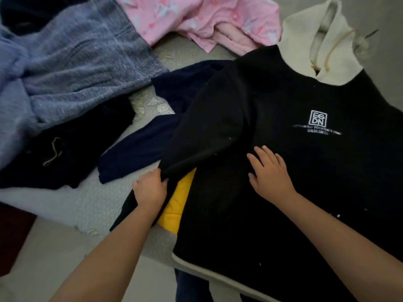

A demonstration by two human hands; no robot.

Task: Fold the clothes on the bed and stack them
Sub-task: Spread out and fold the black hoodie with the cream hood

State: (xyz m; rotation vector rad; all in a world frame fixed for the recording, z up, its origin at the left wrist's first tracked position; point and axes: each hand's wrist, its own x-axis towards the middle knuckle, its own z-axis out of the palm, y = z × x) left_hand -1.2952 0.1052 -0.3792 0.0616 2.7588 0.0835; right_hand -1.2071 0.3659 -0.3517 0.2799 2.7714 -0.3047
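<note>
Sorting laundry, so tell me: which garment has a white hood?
The black sweatshirt with the printed chest logo; the blue knit and pink garment show no hood.

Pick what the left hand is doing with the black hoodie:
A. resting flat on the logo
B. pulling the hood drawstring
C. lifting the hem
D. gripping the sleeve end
D: the left hand curls round the sleeve end of the black hoodie, away from logo, drawstring and hem.

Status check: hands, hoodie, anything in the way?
Left hand grips the black hoodie sleeve; right hand flat on its chest. Yellow item and navy garment lie partly under the hoodie.
</note>
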